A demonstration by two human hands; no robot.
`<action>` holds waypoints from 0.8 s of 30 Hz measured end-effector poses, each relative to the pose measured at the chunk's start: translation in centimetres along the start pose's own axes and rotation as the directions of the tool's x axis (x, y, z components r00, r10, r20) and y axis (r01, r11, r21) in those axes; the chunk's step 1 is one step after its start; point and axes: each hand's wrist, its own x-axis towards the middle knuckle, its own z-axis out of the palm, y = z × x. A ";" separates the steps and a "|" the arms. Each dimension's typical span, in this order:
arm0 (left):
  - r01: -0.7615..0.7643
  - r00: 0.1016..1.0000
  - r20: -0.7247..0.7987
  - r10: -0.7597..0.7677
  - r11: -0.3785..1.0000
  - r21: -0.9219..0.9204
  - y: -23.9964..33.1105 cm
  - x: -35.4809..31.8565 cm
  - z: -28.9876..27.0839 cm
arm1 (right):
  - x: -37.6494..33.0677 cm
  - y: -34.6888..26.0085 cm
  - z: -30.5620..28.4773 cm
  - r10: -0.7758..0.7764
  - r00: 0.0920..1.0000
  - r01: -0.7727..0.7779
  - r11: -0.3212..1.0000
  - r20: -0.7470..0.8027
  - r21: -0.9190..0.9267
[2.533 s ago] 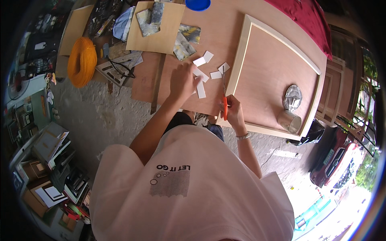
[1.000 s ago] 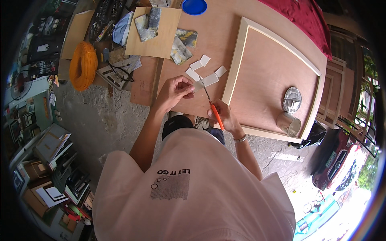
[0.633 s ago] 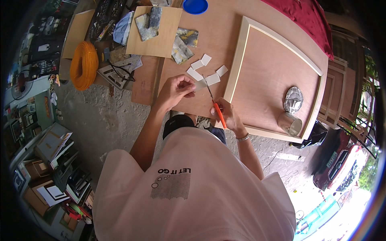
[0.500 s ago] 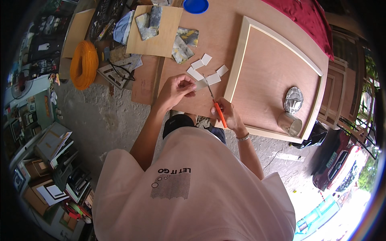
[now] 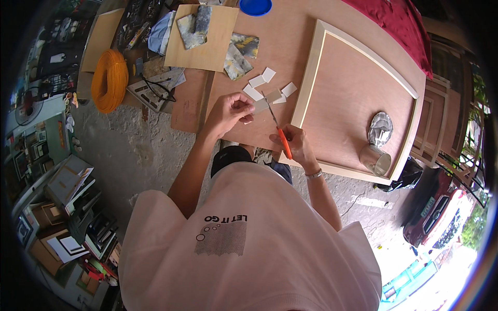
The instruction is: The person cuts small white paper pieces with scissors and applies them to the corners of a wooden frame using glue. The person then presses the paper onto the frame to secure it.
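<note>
My left hand (image 5: 232,113) pinches a narrow strip of greyish card (image 5: 261,107) above the near edge of the wooden table. In my right hand (image 5: 295,143) is a pair of orange-handled scissors (image 5: 281,136), their slim blades pointing away from me and crossing the strip. The exact gap between the blades is too small to tell. Just beyond lie several small white card pieces (image 5: 256,81), loosely scattered on the tabletop. Between the blades and those pieces, the strip's far end (image 5: 274,95) looks tan.
A pale wooden frame (image 5: 307,78) lies at right, with a tin can (image 5: 374,159) and crumpled foil-like dish (image 5: 380,129) inside it. Left are a coil of orange tubing (image 5: 109,81), a light board (image 5: 181,57) and paint-stained cloths (image 5: 237,61). A blue lid (image 5: 255,6) sits at the back.
The strip's far end now shows tan and tilts up around the blades. My right hand has shifted slightly left with the scissors; the left hand stays nearly in place.
</note>
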 end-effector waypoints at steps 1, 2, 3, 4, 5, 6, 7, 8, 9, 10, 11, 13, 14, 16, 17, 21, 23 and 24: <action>0.013 1.000 -0.005 -0.013 1.000 0.019 -0.3 0.3 -0.1 | 0.1 -0.1 0.0 0.026 1.000 -0.026 0.999 0.001 0.021; 0.026 1.000 -0.011 -0.026 0.999 0.039 -0.7 0.7 -0.3 | 0.1 -0.1 0.0 0.052 0.999 -0.052 0.998 0.001 0.042; 0.039 0.999 -0.016 -0.038 0.998 0.058 -1.0 1.2 -0.4 | 0.2 1.0 0.2 0.058 0.998 -0.055 0.993 -0.026 0.100; -0.004 0.999 -0.047 0.008 0.996 0.089 -1.1 1.9 -0.2 | 0.1 3.0 0.6 0.068 0.996 -0.058 0.986 -0.057 0.159; -0.043 0.995 -0.084 0.053 0.992 0.118 -1.3 2.6 0.0 | 0.1 3.4 0.8 0.079 0.994 -0.060 0.974 -0.080 0.217; -0.080 0.988 -0.119 0.098 0.986 0.149 -1.5 3.0 0.2 | -0.1 3.8 0.7 0.110 0.990 -0.088 0.970 -0.087 0.226; -0.183 0.947 -0.191 0.258 0.922 0.341 -1.9 3.3 0.1 | -0.4 3.1 0.3 0.139 0.986 -0.115 0.966 -0.093 0.232; -0.252 0.879 -0.226 0.420 0.811 0.527 -2.4 3.6 0.1 | -0.7 2.8 0.0 0.169 0.980 -0.141 0.961 -0.100 0.239; -0.285 0.788 -0.223 0.574 0.661 0.694 -2.9 3.8 0.1 | -1.1 3.0 -0.1 0.173 0.979 -0.145 0.964 -0.109 0.223; -0.256 0.774 -0.210 0.598 0.598 0.759 -4.2 3.9 0.1 | -1.4 3.2 -0.3 0.174 0.977 -0.146 0.967 -0.124 0.209; -0.221 0.762 -0.193 0.617 0.530 0.819 -5.8 3.5 -0.1 | -1.7 3.3 -0.2 0.177 0.975 -0.149 0.969 -0.136 0.198; -0.150 0.746 -0.162 0.646 0.400 0.904 -7.0 3.5 0.0 | -2.0 3.5 -0.3 0.160 0.978 -0.124 0.962 -0.133 0.243; -0.111 0.739 -0.152 0.657 0.340 0.934 -6.4 3.5 0.9 | -2.2 3.6 -0.2 0.149 0.980 -0.111 0.958 -0.129 0.265; 0.012 0.777 -0.178 0.604 0.268 0.963 -4.9 4.0 3.0 | -2.3 4.3 0.2 0.162 0.977 -0.114 0.944 -0.136 0.308; 0.058 0.805 -0.212 0.554 0.282 0.958 -4.3 4.4 3.7 | -2.2 4.3 0.2 0.164 0.977 -0.112 0.939 -0.137 0.327; 0.130 0.843 -0.290 0.453 0.351 0.927 -3.9 5.5 4.0 | -2.3 3.6 0.3 0.132 0.976 -0.087 0.965 -0.172 0.247; 0.065 0.853 -0.316 0.416 0.516 0.854 -5.0 6.2 2.7 | -2.2 3.7 0.6 0.082 0.978 -0.033 0.968 -0.191 0.248; 0.010 0.868 -0.327 0.373 0.646 0.763 -5.6 6.3 1.6 | -2.3 3.5 0.6 0.119 0.976 -0.078 0.972 -0.181 0.220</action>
